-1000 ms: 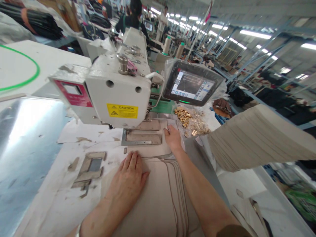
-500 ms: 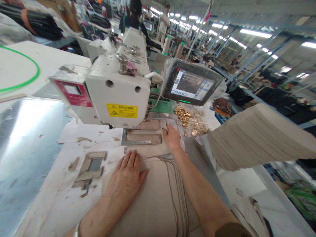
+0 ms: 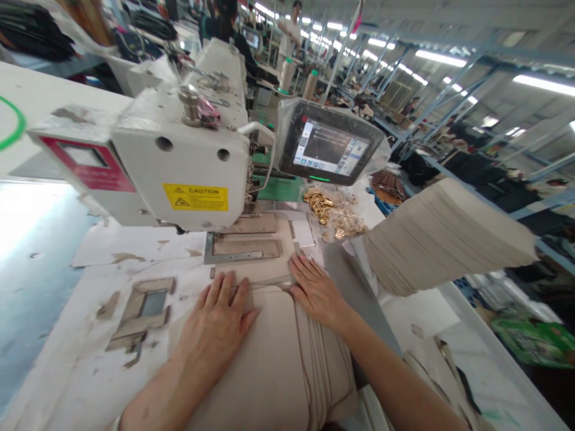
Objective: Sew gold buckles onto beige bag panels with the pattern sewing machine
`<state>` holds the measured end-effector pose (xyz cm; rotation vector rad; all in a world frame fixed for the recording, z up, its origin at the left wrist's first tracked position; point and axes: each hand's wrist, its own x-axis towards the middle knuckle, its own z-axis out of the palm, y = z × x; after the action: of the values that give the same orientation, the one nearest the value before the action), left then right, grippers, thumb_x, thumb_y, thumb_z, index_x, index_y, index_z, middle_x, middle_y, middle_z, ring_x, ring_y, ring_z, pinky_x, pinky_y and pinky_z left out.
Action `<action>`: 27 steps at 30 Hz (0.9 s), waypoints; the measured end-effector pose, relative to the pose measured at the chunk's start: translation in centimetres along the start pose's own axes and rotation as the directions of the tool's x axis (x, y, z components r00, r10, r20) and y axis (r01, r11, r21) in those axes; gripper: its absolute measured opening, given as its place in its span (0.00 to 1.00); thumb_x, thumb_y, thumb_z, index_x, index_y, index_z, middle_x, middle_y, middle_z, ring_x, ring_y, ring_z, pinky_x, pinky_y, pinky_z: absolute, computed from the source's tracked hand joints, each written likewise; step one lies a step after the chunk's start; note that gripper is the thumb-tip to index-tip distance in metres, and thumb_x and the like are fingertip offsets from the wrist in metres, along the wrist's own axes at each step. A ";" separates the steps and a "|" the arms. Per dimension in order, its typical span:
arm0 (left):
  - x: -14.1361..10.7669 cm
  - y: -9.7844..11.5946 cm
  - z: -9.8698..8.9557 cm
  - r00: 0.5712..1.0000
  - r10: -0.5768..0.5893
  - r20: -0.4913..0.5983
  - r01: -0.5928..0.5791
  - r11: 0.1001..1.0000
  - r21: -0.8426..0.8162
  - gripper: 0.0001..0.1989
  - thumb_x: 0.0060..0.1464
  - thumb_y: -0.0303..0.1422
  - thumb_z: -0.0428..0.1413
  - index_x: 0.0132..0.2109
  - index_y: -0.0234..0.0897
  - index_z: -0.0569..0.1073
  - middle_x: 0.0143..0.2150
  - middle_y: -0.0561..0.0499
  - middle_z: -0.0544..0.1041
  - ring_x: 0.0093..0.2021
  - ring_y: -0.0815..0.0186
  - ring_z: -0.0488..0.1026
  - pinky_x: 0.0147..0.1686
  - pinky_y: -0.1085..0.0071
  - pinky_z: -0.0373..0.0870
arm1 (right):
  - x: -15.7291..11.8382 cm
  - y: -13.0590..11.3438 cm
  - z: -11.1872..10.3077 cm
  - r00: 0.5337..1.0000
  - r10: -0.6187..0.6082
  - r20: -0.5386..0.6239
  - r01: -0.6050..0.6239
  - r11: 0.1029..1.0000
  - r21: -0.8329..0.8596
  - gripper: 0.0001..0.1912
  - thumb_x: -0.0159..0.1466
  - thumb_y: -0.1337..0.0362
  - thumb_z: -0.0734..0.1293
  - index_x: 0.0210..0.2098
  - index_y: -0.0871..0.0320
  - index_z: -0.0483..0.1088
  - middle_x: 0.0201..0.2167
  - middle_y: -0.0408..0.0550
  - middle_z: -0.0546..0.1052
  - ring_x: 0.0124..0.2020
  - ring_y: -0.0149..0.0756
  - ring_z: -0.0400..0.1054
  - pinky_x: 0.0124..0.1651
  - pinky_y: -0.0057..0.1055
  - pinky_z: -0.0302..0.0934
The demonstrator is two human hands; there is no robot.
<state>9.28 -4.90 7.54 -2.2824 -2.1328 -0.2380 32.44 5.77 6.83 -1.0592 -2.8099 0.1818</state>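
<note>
My left hand (image 3: 215, 320) lies flat with fingers stretched, its fingertips on the near edge of a beige fabric panel (image 3: 251, 274) at the sewing machine. Under its palm is a stack of beige rounded panels (image 3: 269, 353). My right hand (image 3: 320, 294) is also flat, fingers together and extended, over the right near corner of the same panel and the top of the stack. Just beyond the fingers, a metal clamp frame (image 3: 245, 256) rests on the panel beneath the white sewing machine head (image 3: 179, 161).
A control screen (image 3: 330, 143) stands behind, with gold metal buckles (image 3: 321, 205) in plastic below it. On the right leans a tall pile of beige pieces (image 3: 431, 245). A beige-covered metal template (image 3: 139, 311) lies left on white paper. People work farther back.
My right hand has come back toward me from the panel's right side and now lies flat at its near corner. My left hand stays on the panels. The camera view has shifted.
</note>
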 end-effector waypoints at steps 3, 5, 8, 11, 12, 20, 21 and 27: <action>0.1 0.1 -0.2 1.000 -0.014 0.016 0.014 1.000 -0.017 0.27 0.59 0.42 0.54 0.60 0.29 0.71 0.63 0.28 0.68 0.63 0.39 0.64 0.57 0.47 0.68 | 0.6 0.1 -0.2 1.000 -0.003 -0.005 0.003 1.000 -0.010 0.29 0.71 0.58 0.58 0.68 0.63 0.56 0.69 0.57 0.56 0.70 0.44 0.47 0.69 0.48 0.48; 0.2 0.1 -0.4 1.000 -0.022 0.020 0.022 0.999 -0.031 0.27 0.59 0.42 0.54 0.60 0.29 0.71 0.63 0.29 0.68 0.64 0.39 0.64 0.58 0.47 0.68 | 0.7 0.2 -0.4 1.000 -0.012 -0.017 0.012 1.000 -0.002 0.28 0.71 0.58 0.58 0.67 0.63 0.57 0.68 0.58 0.57 0.70 0.45 0.47 0.69 0.48 0.49; 0.2 0.0 -0.5 1.000 -0.021 0.023 0.022 0.999 -0.040 0.26 0.59 0.41 0.55 0.59 0.29 0.72 0.62 0.29 0.68 0.64 0.39 0.64 0.58 0.47 0.68 | 0.4 -0.1 -0.6 0.999 -0.033 -0.037 0.033 0.999 0.019 0.28 0.71 0.60 0.58 0.67 0.64 0.59 0.67 0.59 0.58 0.70 0.45 0.49 0.69 0.48 0.49; 0.2 0.0 -0.5 1.000 -0.012 0.021 0.012 1.000 -0.024 0.25 0.59 0.41 0.54 0.58 0.28 0.72 0.63 0.31 0.68 0.63 0.40 0.65 0.58 0.48 0.68 | 0.0 -0.5 -0.8 0.998 -0.038 -0.053 0.040 0.998 0.038 0.27 0.70 0.61 0.59 0.66 0.65 0.60 0.67 0.59 0.60 0.69 0.44 0.51 0.69 0.47 0.50; 0.1 -0.1 -0.4 1.000 -0.011 0.019 0.011 1.000 -0.017 0.25 0.59 0.41 0.54 0.58 0.28 0.72 0.63 0.31 0.68 0.63 0.40 0.65 0.58 0.48 0.69 | -0.1 -0.6 -0.8 0.998 -0.034 -0.057 0.037 0.998 0.041 0.26 0.70 0.61 0.59 0.65 0.65 0.61 0.67 0.59 0.61 0.69 0.44 0.51 0.69 0.47 0.50; 0.1 -0.1 -0.9 0.999 -0.030 0.024 0.031 0.998 -0.054 0.25 0.60 0.40 0.52 0.59 0.27 0.70 0.63 0.34 0.69 0.64 0.41 0.63 0.59 0.47 0.66 | -0.5 -1.0 -0.2 0.998 0.000 -0.062 0.001 1.000 0.026 0.25 0.71 0.63 0.58 0.65 0.67 0.62 0.66 0.60 0.61 0.69 0.46 0.51 0.69 0.48 0.52; 0.1 -0.1 -1.0 0.999 -0.025 0.030 0.027 0.997 -0.073 0.25 0.60 0.40 0.52 0.59 0.28 0.71 0.62 0.35 0.70 0.63 0.43 0.64 0.60 0.48 0.67 | -0.5 -1.0 -0.3 0.998 -0.004 -0.062 0.006 1.000 0.023 0.25 0.71 0.63 0.58 0.65 0.65 0.62 0.66 0.59 0.61 0.69 0.46 0.50 0.69 0.48 0.52; 0.0 -0.2 -0.7 0.999 0.015 0.053 -0.010 0.996 -0.085 0.21 0.60 0.37 0.52 0.57 0.30 0.72 0.61 0.36 0.71 0.62 0.45 0.66 0.58 0.51 0.70 | -0.4 -1.7 -0.8 0.998 -0.016 -0.055 0.015 1.000 -0.018 0.22 0.70 0.62 0.60 0.62 0.58 0.67 0.67 0.57 0.59 0.69 0.49 0.50 0.68 0.49 0.53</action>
<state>9.04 -4.92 8.21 -2.3733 -2.1730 -0.2753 31.73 4.32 7.83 -1.0303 -2.7749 0.1246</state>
